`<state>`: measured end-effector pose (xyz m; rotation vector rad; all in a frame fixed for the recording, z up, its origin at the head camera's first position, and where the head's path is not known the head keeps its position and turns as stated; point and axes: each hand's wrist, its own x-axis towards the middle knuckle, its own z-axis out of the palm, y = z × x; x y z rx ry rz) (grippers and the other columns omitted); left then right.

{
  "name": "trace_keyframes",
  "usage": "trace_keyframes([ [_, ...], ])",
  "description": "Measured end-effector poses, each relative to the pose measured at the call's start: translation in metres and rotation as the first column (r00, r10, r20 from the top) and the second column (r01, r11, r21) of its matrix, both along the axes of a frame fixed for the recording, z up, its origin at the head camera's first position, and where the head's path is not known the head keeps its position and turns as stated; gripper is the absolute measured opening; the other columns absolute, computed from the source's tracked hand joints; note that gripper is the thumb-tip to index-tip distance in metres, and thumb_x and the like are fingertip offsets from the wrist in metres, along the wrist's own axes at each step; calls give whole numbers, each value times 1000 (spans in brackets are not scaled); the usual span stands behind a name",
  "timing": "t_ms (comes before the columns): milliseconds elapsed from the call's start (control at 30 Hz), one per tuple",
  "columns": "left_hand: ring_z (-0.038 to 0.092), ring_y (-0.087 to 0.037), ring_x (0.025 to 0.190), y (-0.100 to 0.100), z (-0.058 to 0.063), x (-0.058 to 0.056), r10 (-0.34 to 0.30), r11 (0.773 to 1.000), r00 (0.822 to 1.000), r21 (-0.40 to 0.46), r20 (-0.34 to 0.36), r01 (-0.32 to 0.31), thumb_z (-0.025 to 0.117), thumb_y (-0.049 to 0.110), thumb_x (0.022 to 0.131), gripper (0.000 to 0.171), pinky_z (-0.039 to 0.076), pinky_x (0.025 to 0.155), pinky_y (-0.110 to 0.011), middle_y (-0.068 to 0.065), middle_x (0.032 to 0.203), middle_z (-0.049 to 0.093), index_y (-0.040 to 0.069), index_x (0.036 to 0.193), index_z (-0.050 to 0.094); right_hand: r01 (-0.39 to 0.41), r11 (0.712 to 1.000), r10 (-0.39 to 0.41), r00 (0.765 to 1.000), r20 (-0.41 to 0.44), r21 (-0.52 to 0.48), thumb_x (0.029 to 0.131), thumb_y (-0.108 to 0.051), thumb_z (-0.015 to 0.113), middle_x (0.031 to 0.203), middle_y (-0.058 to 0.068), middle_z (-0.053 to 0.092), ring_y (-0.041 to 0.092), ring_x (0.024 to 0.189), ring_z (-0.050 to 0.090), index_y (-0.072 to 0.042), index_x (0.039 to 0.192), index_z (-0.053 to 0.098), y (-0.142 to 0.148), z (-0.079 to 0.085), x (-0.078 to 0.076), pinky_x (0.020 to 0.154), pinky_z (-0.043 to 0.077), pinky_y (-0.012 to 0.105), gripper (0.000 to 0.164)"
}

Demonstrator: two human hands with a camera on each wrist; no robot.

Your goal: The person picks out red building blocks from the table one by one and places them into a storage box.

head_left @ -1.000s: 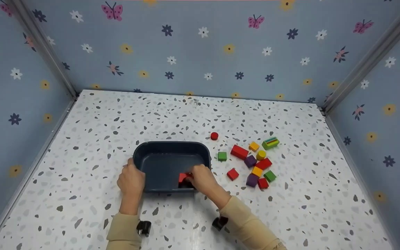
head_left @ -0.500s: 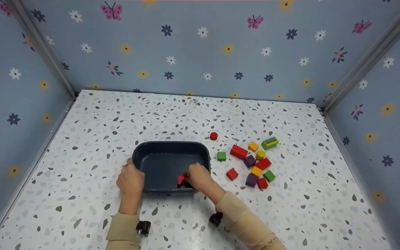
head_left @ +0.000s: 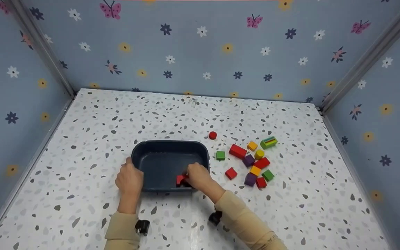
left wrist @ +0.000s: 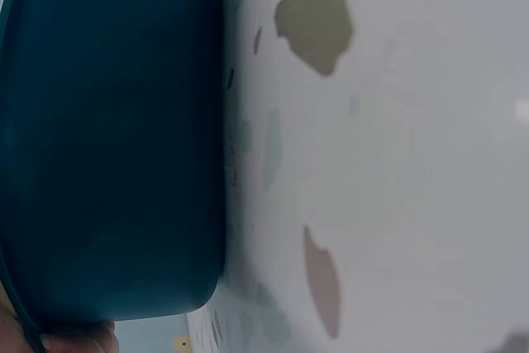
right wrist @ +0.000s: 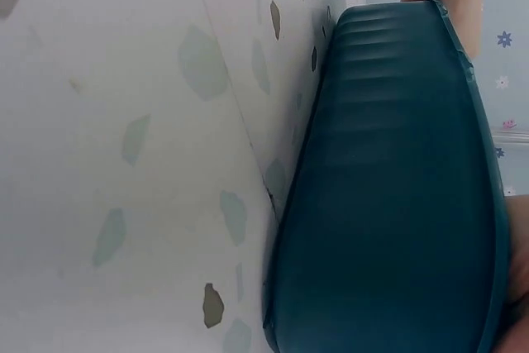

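A dark blue rectangular tub (head_left: 160, 166) stands on the speckled table. My left hand (head_left: 129, 178) grips its left rim. In the left wrist view the fingers (left wrist: 87, 341) curl at the tub's rim, beside its outer wall (left wrist: 116, 138). My right hand (head_left: 199, 174) reaches into the tub's front right corner and pinches a red block (head_left: 180, 180); the fingers cover part of the block. From the right wrist camera, the tub's front wall (right wrist: 388, 179) hides the block.
Right of the tub lie several loose blocks, among them a green cube (head_left: 220, 155), a long red block (head_left: 238, 151), a purple cube (head_left: 250, 179) and a yellow cylinder (head_left: 259, 154). A red round piece (head_left: 213, 135) lies behind them. Flowered walls (head_left: 200, 45) enclose the table.
My right hand has shifted very slightly left inside the tub, with the red block at its fingers. The left hand keeps its hold on the rim. The loose blocks stay put.
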<state>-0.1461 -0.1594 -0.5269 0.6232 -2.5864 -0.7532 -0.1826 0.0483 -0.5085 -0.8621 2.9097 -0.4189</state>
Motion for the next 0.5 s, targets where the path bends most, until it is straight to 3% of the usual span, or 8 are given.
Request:
trace_keyframes([
  [167, 55, -49, 62, 0, 0, -1, 1, 1000, 1000, 0, 7, -1, 50, -3, 72, 37, 40, 51, -55, -31, 79, 56, -6, 109, 53, -1, 1000, 0, 1000, 19, 5, 73, -18, 69, 70, 1, 66, 19, 66, 62, -11, 78, 71, 1, 2, 0, 59, 48, 30, 9],
  [367, 55, -50, 63, 0, 0, -1, 13, 1000, 1000, 1, 8, -13, 51, -2, 72, 36, 40, 52, -55, -31, 80, 56, -5, 108, 53, -7, 996, 11, 999, 45, -88, 78, -18, 67, 83, 6, 67, 18, 75, 63, -6, 91, 70, 5, 6, 4, 65, 48, 29, 18],
  [500, 55, -50, 64, 0, 1, 0, 11, 1000, 1000, 7, 13, -11, 51, -2, 72, 37, 40, 52, -55, -31, 82, 57, -5, 110, 52, 15, 989, -15, 1000, 4, -149, 78, -18, 67, 86, 7, 66, 19, 78, 63, -4, 91, 69, 9, 7, 10, 67, 48, 30, 19],
])
